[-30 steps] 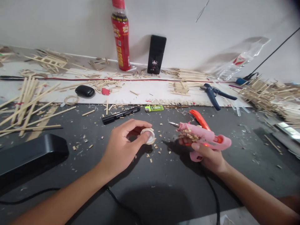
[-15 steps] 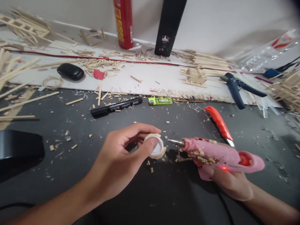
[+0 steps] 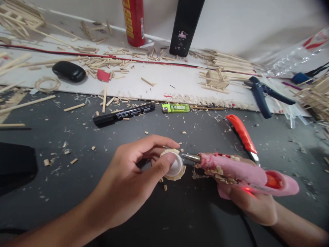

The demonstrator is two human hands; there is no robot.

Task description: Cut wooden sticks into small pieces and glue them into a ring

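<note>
Between thumb and fingers, my left hand (image 3: 138,171) grips a white round cap (image 3: 176,167) with small pale wood pieces (image 3: 177,176) around part of its rim. My right hand (image 3: 253,202) is wrapped round a pink hot glue gun (image 3: 236,171), whose red light glows near the grip. The gun's metal nozzle (image 3: 191,157) points left, right beside the cap's upper right edge; whether they touch I cannot tell. Dried blobs and wood bits cling to the gun's side. My right fingers are mostly hidden behind its body.
Past my hands lie a black marker (image 3: 124,114), a green lighter (image 3: 175,108) and a red utility knife (image 3: 241,133). Blue cutters (image 3: 260,96), a black mouse (image 3: 69,71) and wood sticks rest on a white board (image 3: 154,92). A red can (image 3: 135,24) stands behind.
The cap has turned slightly and shifted a little right and down, with more of its wood-lined rim showing. The nozzle is now closer to it. The whole view has shifted slightly.
</note>
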